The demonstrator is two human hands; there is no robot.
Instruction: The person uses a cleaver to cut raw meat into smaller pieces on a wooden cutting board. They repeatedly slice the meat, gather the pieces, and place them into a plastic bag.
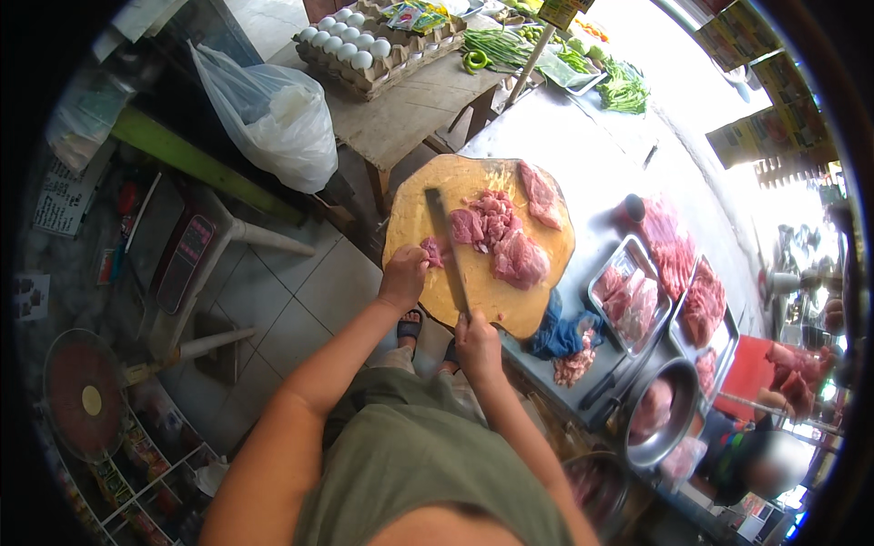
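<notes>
A thick round wooden chopping board (410, 205) lies in front of me with raw meat on it. My right hand (477, 341) is closed round the handle of a long knife (445, 235), its blade pointing away across the board. At the board's left edge, my left hand (406, 272) pinches a small piece of meat (431, 252) just left of the blade. To the right of the blade sit a heap of cut meat (492, 218), a larger chunk (521, 261) and, farther off, a long slab (541, 195).
Metal trays of meat (628, 305) stand right of the board, beside a blue cloth (557, 329) and a metal pan (669, 373). Egg trays (364, 77) and green vegetables (496, 45) are at the back. A white plastic bag (282, 127) hangs left. A person (751, 460) is at the lower right.
</notes>
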